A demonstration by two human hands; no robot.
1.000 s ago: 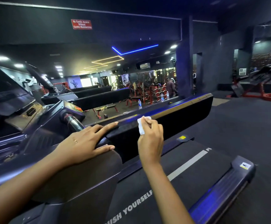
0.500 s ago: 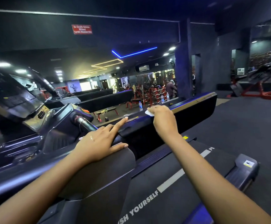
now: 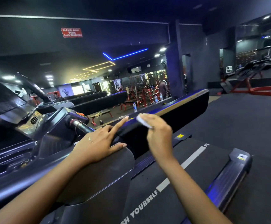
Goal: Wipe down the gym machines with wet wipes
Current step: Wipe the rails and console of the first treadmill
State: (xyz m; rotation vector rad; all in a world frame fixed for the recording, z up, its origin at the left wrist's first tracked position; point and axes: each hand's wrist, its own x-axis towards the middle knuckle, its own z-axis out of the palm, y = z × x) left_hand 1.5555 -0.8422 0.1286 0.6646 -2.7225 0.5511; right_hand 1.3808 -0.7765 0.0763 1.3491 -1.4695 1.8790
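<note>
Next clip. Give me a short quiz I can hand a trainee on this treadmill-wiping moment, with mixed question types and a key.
1. Which hand holds the wet wipe? A the left hand, B the right hand, C neither.
2. True or false: the left hand is curled into a fist.
3. Fill in: the white lettering on the treadmill belt ends in the word ____.

Key:
1. B.
2. False. It rests with its fingers out on the near end of the side rail.
3. YOURSELF.
</note>
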